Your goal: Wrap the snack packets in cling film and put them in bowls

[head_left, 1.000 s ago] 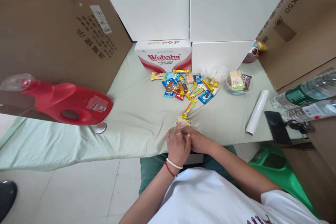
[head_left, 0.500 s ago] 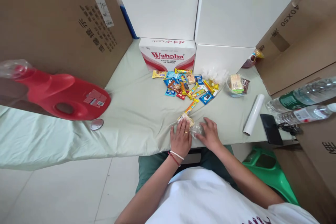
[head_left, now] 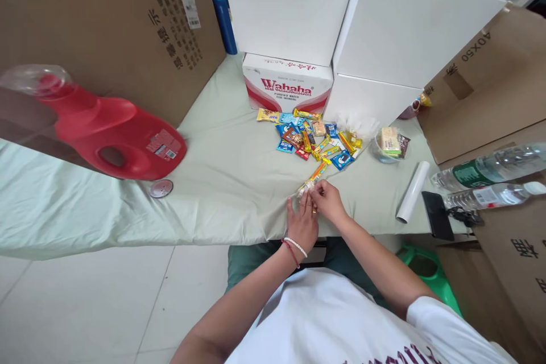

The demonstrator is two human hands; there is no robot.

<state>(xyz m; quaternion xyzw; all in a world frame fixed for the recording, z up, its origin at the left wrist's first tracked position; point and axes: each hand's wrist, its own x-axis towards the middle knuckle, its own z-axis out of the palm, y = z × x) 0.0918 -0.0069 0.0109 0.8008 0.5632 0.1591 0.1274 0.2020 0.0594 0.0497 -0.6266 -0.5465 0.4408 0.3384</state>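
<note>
My left hand [head_left: 302, 222] lies flat with its fingers stretched forward, its fingertips on a small bundle in clear crinkled plastic [head_left: 305, 187] near the table's front edge. Close against it, my right hand [head_left: 331, 203] is closed in a pinch at the plastic's right side. What exactly sits inside the plastic is mostly hidden by the fingers. A yellow-orange stick candy [head_left: 319, 170] touches the bundle's far end. Beyond it spreads a pile of wrapped snacks, including a blue packet [head_left: 343, 160], a brown packet [head_left: 292, 137] and a yellow packet [head_left: 268, 115].
White boxes and a Wahaha carton [head_left: 286, 88] stand behind the snacks. A clear bowl [head_left: 384, 153] holds more snacks. At right lie a white roll [head_left: 413, 192], a black phone [head_left: 437, 216] and two water bottles. A red jug [head_left: 123, 136] and a round lid [head_left: 161, 188] are at left.
My right hand has moved left, from beside the crumpled plastic to a pinch next to my left fingertips. My left hand stays on the bundle. The camera view has shifted slightly.
</note>
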